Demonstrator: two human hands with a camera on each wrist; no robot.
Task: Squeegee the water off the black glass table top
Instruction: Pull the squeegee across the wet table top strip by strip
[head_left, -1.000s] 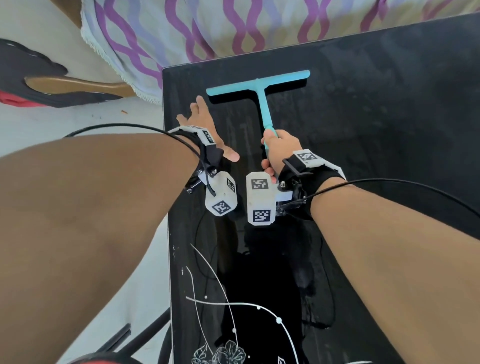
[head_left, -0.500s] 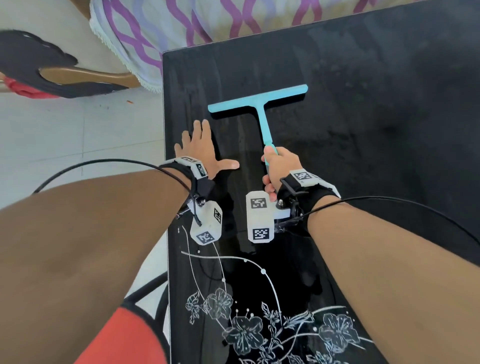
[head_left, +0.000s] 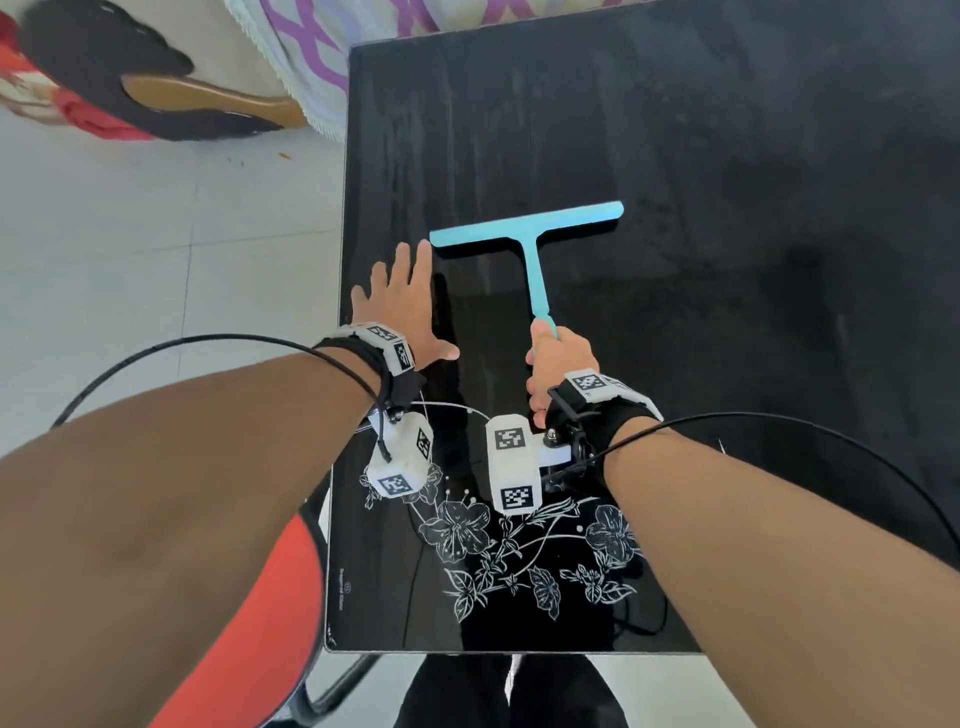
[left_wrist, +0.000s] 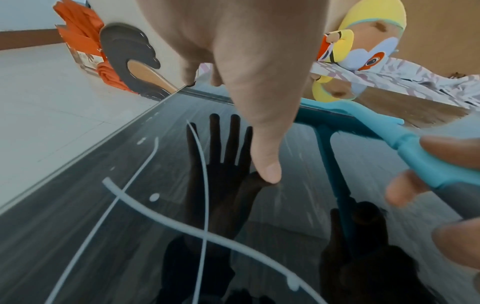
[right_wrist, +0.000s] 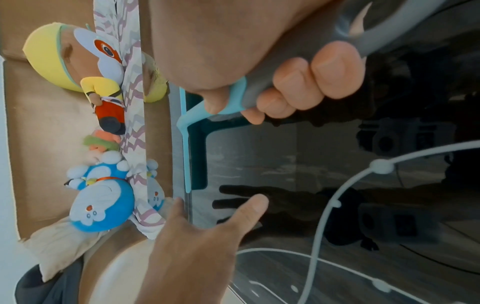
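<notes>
A light-blue T-shaped squeegee (head_left: 530, 234) lies blade-down on the black glass table top (head_left: 727, 260), its blade (right_wrist: 186, 148) across the glass. My right hand (head_left: 558, 364) grips its grey-and-blue handle (right_wrist: 262, 90) with fingers curled round it. My left hand (head_left: 400, 306) lies flat with spread fingers on the glass near the left edge, just left of the blade's end; its thumb (left_wrist: 265, 160) touches the surface. The glass beyond the blade looks dull and streaked; behind it the surface is darker and reflective.
The table's left edge (head_left: 343, 312) and near edge (head_left: 493, 652) border a white tiled floor (head_left: 156, 234). White flower artwork (head_left: 519, 551) marks the near glass. A patterned cloth (head_left: 322, 62) hangs past the far left corner, with plush toys (right_wrist: 101, 191) above it.
The squeegee and my right hand have come toward me across the glass. My left hand slid back along the left edge with it. The view tipped down, showing the near edge.
</notes>
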